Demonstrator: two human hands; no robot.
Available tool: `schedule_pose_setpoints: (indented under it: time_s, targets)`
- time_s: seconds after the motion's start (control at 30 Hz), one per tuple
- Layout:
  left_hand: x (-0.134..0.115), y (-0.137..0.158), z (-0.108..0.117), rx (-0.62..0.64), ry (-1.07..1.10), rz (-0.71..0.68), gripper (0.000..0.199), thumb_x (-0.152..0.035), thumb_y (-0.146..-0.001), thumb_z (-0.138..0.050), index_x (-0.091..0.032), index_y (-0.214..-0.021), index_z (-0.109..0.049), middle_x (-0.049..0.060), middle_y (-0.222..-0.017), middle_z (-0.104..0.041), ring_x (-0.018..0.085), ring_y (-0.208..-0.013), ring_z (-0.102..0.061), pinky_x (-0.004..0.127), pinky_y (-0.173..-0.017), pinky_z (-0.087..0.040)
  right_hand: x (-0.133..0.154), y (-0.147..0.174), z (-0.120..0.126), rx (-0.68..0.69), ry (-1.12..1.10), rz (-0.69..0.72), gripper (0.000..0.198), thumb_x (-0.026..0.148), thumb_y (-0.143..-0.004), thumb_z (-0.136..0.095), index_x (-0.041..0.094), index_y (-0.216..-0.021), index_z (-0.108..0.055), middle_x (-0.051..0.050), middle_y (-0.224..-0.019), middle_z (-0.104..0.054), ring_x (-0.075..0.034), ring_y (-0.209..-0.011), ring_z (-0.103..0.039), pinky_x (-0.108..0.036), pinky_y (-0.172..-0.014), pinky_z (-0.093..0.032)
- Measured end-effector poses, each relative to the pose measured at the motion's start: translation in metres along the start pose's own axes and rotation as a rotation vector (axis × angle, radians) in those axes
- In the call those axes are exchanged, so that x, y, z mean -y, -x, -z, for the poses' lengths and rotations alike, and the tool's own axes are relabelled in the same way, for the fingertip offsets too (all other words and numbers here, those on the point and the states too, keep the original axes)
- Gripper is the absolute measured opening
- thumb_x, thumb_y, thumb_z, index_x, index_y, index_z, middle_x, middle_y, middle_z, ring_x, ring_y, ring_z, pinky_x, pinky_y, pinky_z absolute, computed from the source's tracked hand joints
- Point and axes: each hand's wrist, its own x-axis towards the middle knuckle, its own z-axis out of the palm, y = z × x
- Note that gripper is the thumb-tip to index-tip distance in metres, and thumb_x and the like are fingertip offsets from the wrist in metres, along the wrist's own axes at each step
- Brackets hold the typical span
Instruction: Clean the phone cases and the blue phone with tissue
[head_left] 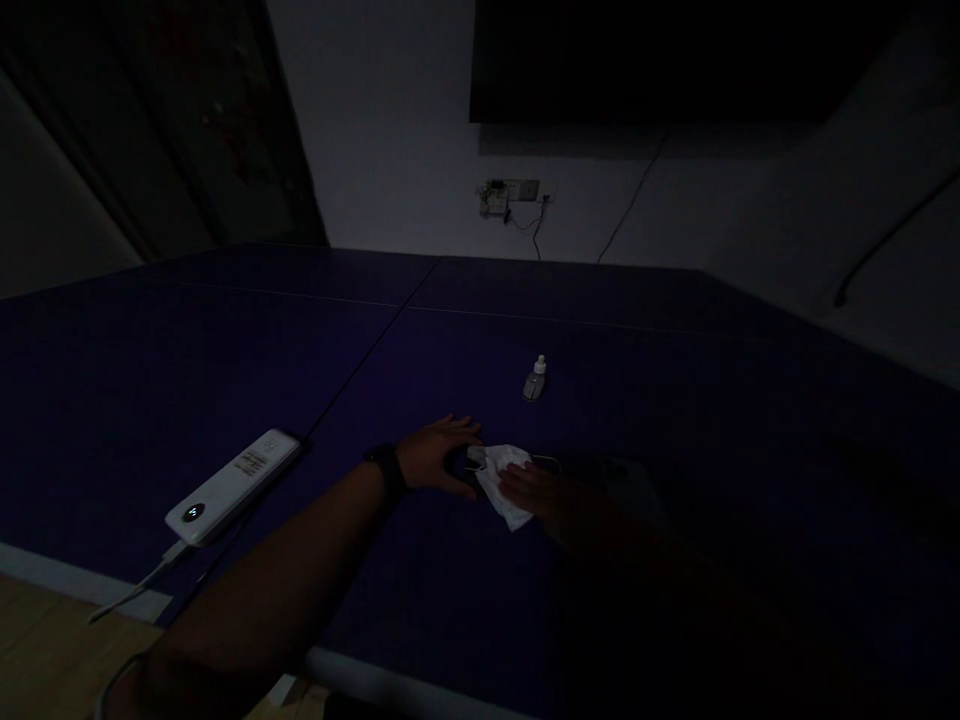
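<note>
A flat dark object with a thin pale rim, which looks like a phone (546, 462), lies on the blue table. My left hand (437, 455), with a dark band on the wrist, curves its thumb and fingers around the left end of it. A crumpled white tissue (499, 468) covers much of its top. On that tissue press the fingers of my right hand (541, 495), partly lost in shadow. Beyond both hands, a small clear bottle (534, 384) with a white top rests on the table.
At the left lies a white power bank (236, 485) with a lit display and a white cable (139, 588). A faint grey rectangular thing (632, 485) is right of my hands. Wall sockets (517, 190) and a large dark screen (645, 60) are behind the blue table (450, 370).
</note>
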Motion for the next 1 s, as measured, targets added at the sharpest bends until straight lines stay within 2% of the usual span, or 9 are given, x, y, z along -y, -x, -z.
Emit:
schedule_pose_setpoints:
  time_s: [0.1, 0.27, 0.33, 0.4, 0.53, 0.63, 0.8, 0.9, 1.0]
  targets:
    - [0.003, 0.001, -0.002, -0.017, -0.007, -0.013, 0.083, -0.064, -0.063, -0.086, -0.025, -0.131, -0.060, 0.017, -0.156, -0.045, 0.035, -0.149, -0.035, 0.057, -0.123, -0.018, -0.008, -0.011, -0.001, 0.021, -0.012, 0.045, 0.064, 0.006, -0.090, -0.038, 0.017, -0.153, -0.042, -0.010, -0.159, -0.040, -0.024, -0.148, -0.034, -0.048, -0.123, -0.028]
    - [0.004, 0.001, -0.002, -0.006, -0.017, -0.016, 0.084, -0.065, -0.062, -0.085, -0.025, -0.132, -0.060, 0.016, -0.156, -0.044, 0.035, -0.149, -0.035, 0.056, -0.124, -0.019, -0.034, 0.012, -0.003, 0.017, 0.029, 0.064, 0.056, 0.013, -0.096, -0.037, 0.020, -0.150, -0.047, -0.007, -0.155, -0.046, -0.021, -0.148, -0.035, -0.045, -0.124, -0.027]
    - [0.005, 0.000, -0.002, -0.005, -0.020, -0.015, 0.085, -0.066, -0.062, -0.085, -0.024, -0.132, -0.061, 0.016, -0.156, -0.044, 0.035, -0.149, -0.034, 0.056, -0.124, -0.019, -0.028, 0.010, -0.002, 0.000, 0.032, 0.039, 0.057, 0.012, -0.096, -0.036, 0.020, -0.152, -0.045, -0.008, -0.156, -0.044, -0.020, -0.149, -0.032, -0.045, -0.124, -0.027]
    - [0.008, -0.001, -0.004, -0.004, -0.028, -0.017, 0.087, -0.065, -0.063, -0.085, -0.023, -0.134, -0.059, 0.016, -0.157, -0.043, 0.035, -0.149, -0.034, 0.056, -0.124, -0.019, -0.012, -0.007, 0.000, -0.005, 0.039, 0.017, 0.059, 0.010, -0.094, -0.037, 0.017, -0.152, -0.044, -0.010, -0.157, -0.043, -0.022, -0.149, -0.033, -0.047, -0.124, -0.027]
    - [0.015, -0.004, -0.007, 0.002, -0.042, -0.015, 0.099, -0.062, -0.064, -0.085, -0.019, -0.146, -0.048, 0.019, -0.156, -0.042, 0.035, -0.149, -0.034, 0.056, -0.124, -0.019, 0.022, -0.052, 0.010, -0.017, 0.043, 0.097, 0.060, 0.005, -0.089, -0.038, 0.009, -0.147, -0.050, -0.015, -0.152, -0.048, -0.024, -0.145, -0.041, -0.046, -0.122, -0.032]
    - [0.016, -0.004, -0.008, 0.018, -0.050, -0.015, 0.100, -0.060, -0.064, -0.086, -0.018, -0.147, -0.047, 0.019, -0.156, -0.042, 0.036, -0.149, -0.034, 0.056, -0.124, -0.019, 0.026, -0.060, 0.014, -0.021, 0.031, 0.117, 0.063, 0.004, -0.086, -0.041, 0.011, -0.148, -0.049, -0.014, -0.152, -0.050, -0.024, -0.144, -0.041, -0.047, -0.121, -0.033]
    - [0.009, -0.001, -0.004, -0.013, -0.040, -0.039, 0.082, -0.060, -0.065, -0.086, -0.025, -0.134, -0.059, 0.015, -0.156, -0.044, 0.033, -0.150, -0.034, 0.055, -0.124, -0.019, -0.009, -0.012, 0.006, 0.012, 0.033, 0.014, 0.060, 0.010, -0.092, -0.040, 0.021, -0.149, -0.049, -0.007, -0.153, -0.049, -0.022, -0.146, -0.039, -0.047, -0.123, -0.029]
    - [0.006, -0.001, -0.002, -0.008, -0.027, -0.030, 0.083, -0.064, -0.062, -0.086, -0.024, -0.131, -0.061, 0.016, -0.156, -0.044, 0.034, -0.150, -0.034, 0.054, -0.124, -0.019, -0.028, 0.021, 0.003, -0.055, -0.007, -0.015, 0.056, 0.013, -0.097, -0.038, 0.025, -0.150, -0.048, -0.004, -0.155, -0.047, -0.020, -0.146, -0.038, -0.042, -0.122, -0.032]
    - [0.005, -0.001, -0.002, -0.001, -0.010, -0.021, 0.084, -0.066, -0.061, -0.085, -0.024, -0.130, -0.062, 0.015, -0.156, -0.044, 0.034, -0.150, -0.034, 0.054, -0.124, -0.017, -0.033, 0.033, 0.004, -0.089, -0.023, -0.031, 0.055, 0.014, -0.097, -0.037, 0.027, -0.149, -0.049, -0.002, -0.154, -0.048, -0.019, -0.145, -0.040, -0.040, -0.121, -0.035]
